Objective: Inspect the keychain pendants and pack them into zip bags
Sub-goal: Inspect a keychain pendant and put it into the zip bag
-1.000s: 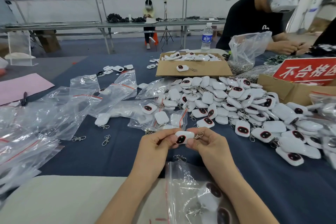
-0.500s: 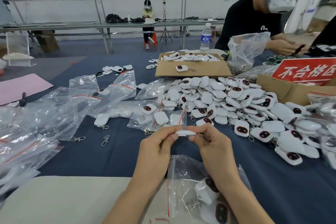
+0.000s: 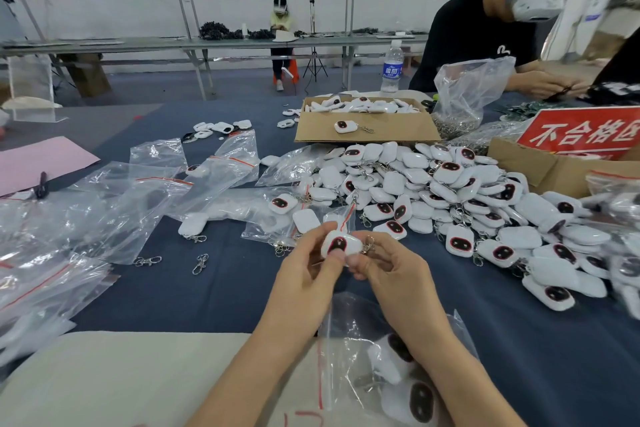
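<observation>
Head view: pendant flipped from edge-on to dark face toward the camera, pinched above the table by left hand and right hand, right fingers beside its clasp. Probably both sides checked; bagging next. Part-filled zip bag under the wrists, forearms lying across it. Pile of pendants to the right, empty bags to the left.

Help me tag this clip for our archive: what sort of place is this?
Probably a small packing or inspection workshop: a heap of identical white pendants on the table, loose zip bags beside it, and a red sign by a cardboard box.
</observation>
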A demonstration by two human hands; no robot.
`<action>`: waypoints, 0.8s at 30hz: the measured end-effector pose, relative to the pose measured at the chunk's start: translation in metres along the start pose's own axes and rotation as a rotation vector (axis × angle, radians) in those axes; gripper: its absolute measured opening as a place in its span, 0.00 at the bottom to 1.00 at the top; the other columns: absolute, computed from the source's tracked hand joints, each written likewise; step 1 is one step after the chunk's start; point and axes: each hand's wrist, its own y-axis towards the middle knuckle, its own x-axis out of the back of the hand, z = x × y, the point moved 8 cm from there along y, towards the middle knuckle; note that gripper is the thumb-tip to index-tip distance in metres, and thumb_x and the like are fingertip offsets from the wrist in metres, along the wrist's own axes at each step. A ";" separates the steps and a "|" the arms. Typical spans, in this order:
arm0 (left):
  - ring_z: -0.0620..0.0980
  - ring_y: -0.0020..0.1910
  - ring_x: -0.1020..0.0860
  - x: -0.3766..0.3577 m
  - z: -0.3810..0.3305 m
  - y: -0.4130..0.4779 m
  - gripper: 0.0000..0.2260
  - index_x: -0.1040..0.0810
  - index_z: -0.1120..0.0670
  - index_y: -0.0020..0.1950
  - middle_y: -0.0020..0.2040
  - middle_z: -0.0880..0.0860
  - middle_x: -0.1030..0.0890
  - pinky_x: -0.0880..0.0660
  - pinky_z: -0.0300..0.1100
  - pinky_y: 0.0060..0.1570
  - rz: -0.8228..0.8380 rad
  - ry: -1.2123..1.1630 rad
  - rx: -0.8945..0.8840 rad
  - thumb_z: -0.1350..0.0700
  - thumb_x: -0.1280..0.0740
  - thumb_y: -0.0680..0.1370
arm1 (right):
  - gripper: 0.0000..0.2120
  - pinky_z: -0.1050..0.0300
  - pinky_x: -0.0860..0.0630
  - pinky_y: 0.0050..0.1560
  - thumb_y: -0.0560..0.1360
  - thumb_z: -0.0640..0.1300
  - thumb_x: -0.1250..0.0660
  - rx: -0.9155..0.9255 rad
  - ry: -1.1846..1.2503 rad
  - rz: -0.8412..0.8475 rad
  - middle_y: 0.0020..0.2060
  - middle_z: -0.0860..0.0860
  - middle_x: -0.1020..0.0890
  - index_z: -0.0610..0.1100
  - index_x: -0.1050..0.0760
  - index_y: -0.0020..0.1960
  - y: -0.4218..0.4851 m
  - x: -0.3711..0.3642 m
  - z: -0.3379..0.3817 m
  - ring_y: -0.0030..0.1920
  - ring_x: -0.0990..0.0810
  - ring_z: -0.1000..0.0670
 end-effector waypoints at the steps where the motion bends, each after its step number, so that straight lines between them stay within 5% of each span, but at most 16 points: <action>1: 0.35 0.48 0.19 -0.002 -0.002 0.000 0.14 0.24 0.45 0.63 0.49 0.39 0.16 0.26 0.26 0.49 0.005 -0.020 -0.011 0.63 0.35 0.82 | 0.18 0.64 0.20 0.47 0.77 0.43 0.28 0.017 -0.022 -0.007 0.43 0.57 0.13 0.67 0.22 0.56 0.000 0.001 0.002 0.44 0.15 0.57; 4: 0.41 0.48 0.17 0.012 0.001 0.007 0.14 0.24 0.45 0.63 0.52 0.47 0.17 0.21 0.36 0.51 -0.123 -0.132 0.032 0.62 0.33 0.81 | 0.21 0.69 0.22 0.46 0.80 0.46 0.32 0.043 -0.082 -0.011 0.43 0.60 0.14 0.71 0.31 0.62 0.000 0.005 0.006 0.42 0.16 0.58; 7: 0.44 0.36 0.21 0.038 0.012 0.019 0.13 0.22 0.49 0.64 0.45 0.49 0.18 0.22 0.38 0.38 -0.151 -0.265 0.176 0.63 0.35 0.82 | 0.13 0.68 0.22 0.46 0.83 0.47 0.37 0.037 -0.106 -0.001 0.44 0.60 0.14 0.65 0.25 0.58 -0.001 0.009 0.010 0.43 0.16 0.57; 10: 0.42 0.35 0.24 0.054 0.019 0.020 0.12 0.20 0.50 0.65 0.43 0.47 0.18 0.26 0.35 0.38 0.069 -0.031 0.304 0.57 0.33 0.82 | 0.08 0.69 0.23 0.44 0.82 0.50 0.36 -0.026 -0.204 0.128 0.44 0.61 0.14 0.60 0.19 0.55 -0.002 0.007 0.007 0.42 0.17 0.59; 13: 0.45 0.47 0.20 0.048 0.019 0.007 0.12 0.16 0.51 0.60 0.52 0.53 0.14 0.25 0.39 0.52 0.380 0.091 0.419 0.52 0.30 0.78 | 0.07 0.74 0.27 0.46 0.79 0.57 0.33 -0.101 -0.382 0.293 0.44 0.68 0.16 0.60 0.19 0.55 -0.007 -0.002 -0.004 0.47 0.19 0.67; 15: 0.47 0.45 0.21 0.041 0.013 -0.002 0.10 0.14 0.50 0.57 0.51 0.54 0.14 0.24 0.39 0.49 0.514 0.161 0.460 0.54 0.29 0.78 | 0.09 0.77 0.29 0.46 0.78 0.58 0.31 -0.128 -0.404 0.335 0.43 0.69 0.16 0.60 0.18 0.56 -0.007 -0.004 -0.007 0.48 0.20 0.69; 18: 0.45 0.39 0.23 0.039 0.008 -0.005 0.08 0.14 0.51 0.57 0.48 0.56 0.15 0.23 0.37 0.43 0.576 0.341 0.449 0.56 0.29 0.79 | 0.06 0.78 0.30 0.44 0.78 0.54 0.30 -0.142 -0.382 0.384 0.41 0.69 0.16 0.59 0.17 0.55 -0.007 -0.004 -0.009 0.47 0.20 0.70; 21: 0.48 0.45 0.21 0.035 0.005 -0.009 0.09 0.17 0.53 0.59 0.53 0.62 0.18 0.21 0.38 0.45 0.637 0.373 0.470 0.57 0.30 0.80 | 0.05 0.78 0.30 0.44 0.78 0.51 0.29 -0.135 -0.344 0.385 0.41 0.68 0.15 0.60 0.17 0.51 -0.007 -0.002 -0.007 0.46 0.19 0.68; 24: 0.45 0.42 0.21 0.038 0.005 -0.012 0.08 0.17 0.54 0.58 0.44 0.53 0.18 0.22 0.37 0.43 0.672 0.365 0.515 0.59 0.29 0.79 | 0.06 0.77 0.29 0.44 0.79 0.49 0.29 -0.133 -0.300 0.377 0.40 0.64 0.15 0.61 0.17 0.50 -0.007 -0.001 -0.005 0.44 0.18 0.67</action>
